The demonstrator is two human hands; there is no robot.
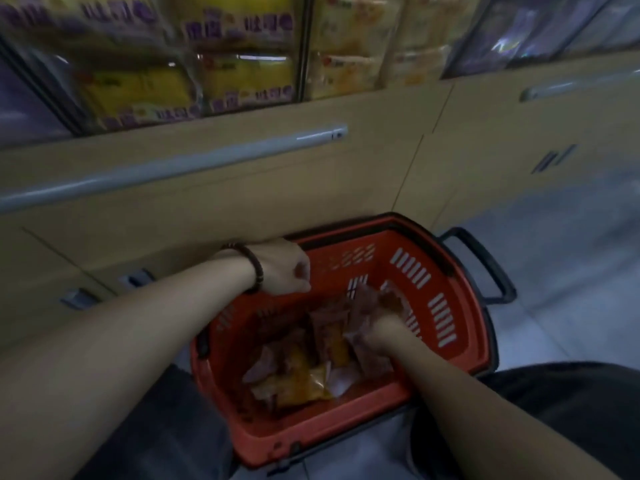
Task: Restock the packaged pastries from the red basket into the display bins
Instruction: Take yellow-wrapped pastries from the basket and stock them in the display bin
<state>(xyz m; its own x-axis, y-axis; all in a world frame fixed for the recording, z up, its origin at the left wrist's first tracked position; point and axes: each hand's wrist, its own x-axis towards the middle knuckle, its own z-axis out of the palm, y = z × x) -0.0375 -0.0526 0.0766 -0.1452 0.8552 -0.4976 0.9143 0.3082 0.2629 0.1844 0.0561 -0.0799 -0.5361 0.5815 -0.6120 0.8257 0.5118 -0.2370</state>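
The red basket point(346, 427) sits on the floor point(571, 271) right in front of me. Its long axis runs from my near left to the far right, and the far end is up against the tan cabinet point(207, 202). Its black handle point(485, 268) lies folded out past the basket's far right end.

The packaged pastries point(301, 379) are heaped loosely in the bottom of the basket. One orange packet point(334, 344) near the middle lies lengthwise, pointing toward the basket's far end. The others are tumbled at mixed angles, and blur hides their print.

My right hand point(381, 327) is down inside the basket at its right side. My fingers are curled round a bunch of pinkish packets, lifted a little above the heap.

My left hand point(287, 268) hovers over the basket's far left rim, with a dark bead bracelet point(254, 268) on the wrist. Those fingers are bent in toward the palm, and I see nothing between them.

Beyond the basket, above the cabinet, are the display bins point(242, 64), stacked with yellow packets.
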